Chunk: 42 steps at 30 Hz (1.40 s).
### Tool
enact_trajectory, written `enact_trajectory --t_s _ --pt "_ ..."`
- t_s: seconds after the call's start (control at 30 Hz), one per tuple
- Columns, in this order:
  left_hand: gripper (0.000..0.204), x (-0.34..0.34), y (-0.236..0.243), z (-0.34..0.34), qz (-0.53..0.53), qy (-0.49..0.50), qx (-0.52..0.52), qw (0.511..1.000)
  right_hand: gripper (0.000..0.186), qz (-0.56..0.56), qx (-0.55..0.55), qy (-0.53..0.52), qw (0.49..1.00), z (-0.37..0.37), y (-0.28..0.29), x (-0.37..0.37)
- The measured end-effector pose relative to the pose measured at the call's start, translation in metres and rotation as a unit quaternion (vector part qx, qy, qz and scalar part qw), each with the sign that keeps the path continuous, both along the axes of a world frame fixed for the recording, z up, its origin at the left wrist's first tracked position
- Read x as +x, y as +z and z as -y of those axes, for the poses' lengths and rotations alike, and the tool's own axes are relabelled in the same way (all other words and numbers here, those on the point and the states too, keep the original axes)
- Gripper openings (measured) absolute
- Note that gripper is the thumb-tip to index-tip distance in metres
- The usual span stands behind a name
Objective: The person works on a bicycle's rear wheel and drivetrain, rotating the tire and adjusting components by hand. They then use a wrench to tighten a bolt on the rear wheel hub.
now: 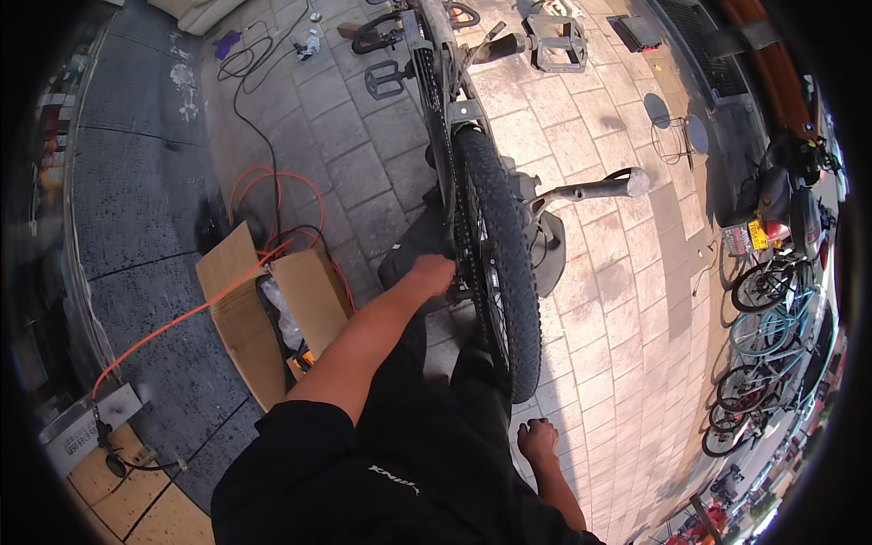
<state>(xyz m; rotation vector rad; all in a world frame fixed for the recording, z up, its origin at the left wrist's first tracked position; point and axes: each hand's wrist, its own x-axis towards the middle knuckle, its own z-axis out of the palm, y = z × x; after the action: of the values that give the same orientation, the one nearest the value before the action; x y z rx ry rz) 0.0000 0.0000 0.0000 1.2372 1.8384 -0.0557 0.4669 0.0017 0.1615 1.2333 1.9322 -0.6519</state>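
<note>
A bicycle stands in front of me with its knobby rear tire (493, 222) pointing toward me, its chain (445, 154) along the left side, and pedals (557, 45) at the top of the view. My left hand (433, 272) is at the chain side beside the wheel, fingers curled, what they grip hidden. My right hand (538, 440) hangs low to the right of the tire, fingers curled, with nothing visible in it. A bicycle saddle on its post (590, 191) sticks out to the right of the tire.
An open cardboard box (309, 286) with wrapped items lies at left, amid orange (163, 330) and black cords on paving. At right stand a small round-topped stand (690, 132), a parked scooter (790, 204) and a row of bicycles (763, 336). A purple cloth (227, 44) lies upper left.
</note>
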Motion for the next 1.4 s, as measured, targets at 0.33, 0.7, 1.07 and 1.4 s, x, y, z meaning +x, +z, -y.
enact_trajectory --t_s 0.33,0.7,1.07,1.4 --pt "0.013 0.005 0.008 -0.004 -0.037 0.007 0.022 0.999 0.027 -0.318 0.144 -0.231 0.908 -0.086 0.045 -0.115" --pt "0.017 0.005 0.008 0.007 -0.056 0.002 0.012 0.998 0.071 -0.397 0.164 -0.004 0.903 -0.087 0.114 -0.235" --pt "0.017 0.004 0.011 0.003 -0.04 0.001 0.002 0.999 0.031 0.032 0.073 -0.092 0.993 -0.007 -0.028 0.038" --pt "0.016 0.006 0.004 0.007 -0.044 0.014 0.029 0.999 0.031 0.005 0.062 -0.151 0.987 -0.033 -0.01 -0.001"
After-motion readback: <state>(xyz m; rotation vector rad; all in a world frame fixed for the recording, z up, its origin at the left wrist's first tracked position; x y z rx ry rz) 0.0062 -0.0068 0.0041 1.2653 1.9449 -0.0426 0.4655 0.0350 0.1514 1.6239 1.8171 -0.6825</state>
